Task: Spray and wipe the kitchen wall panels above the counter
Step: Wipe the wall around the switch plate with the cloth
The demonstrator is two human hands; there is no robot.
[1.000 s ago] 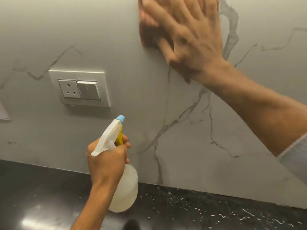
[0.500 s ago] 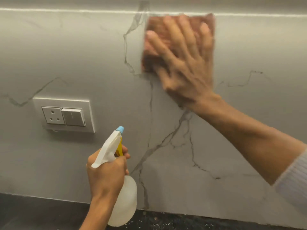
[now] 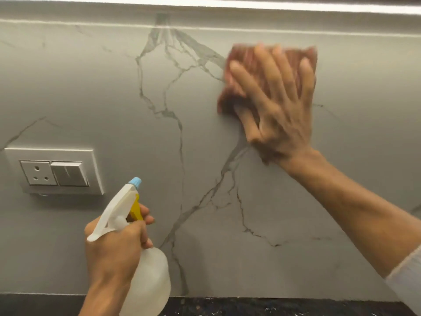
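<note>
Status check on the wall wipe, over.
Right hand flat, pressing cloth on wall panel. Left hand grips spray bottle. Socket far left, clear.

Socket plate (image 3: 53, 172): pale, set into the wall at left (a three-hole outlet beside one rocker switch)
Light strip (image 3: 205, 3): bright band along the top edge
Counter (image 3: 273, 307): dark, speckled, a sliver at the bottom

Cloth (image 3: 241, 65) on wall panel (image 3: 114, 99) upper right, socket plate (image 3: 53, 171) left, spray bottle (image 3: 145, 281) below.
</note>
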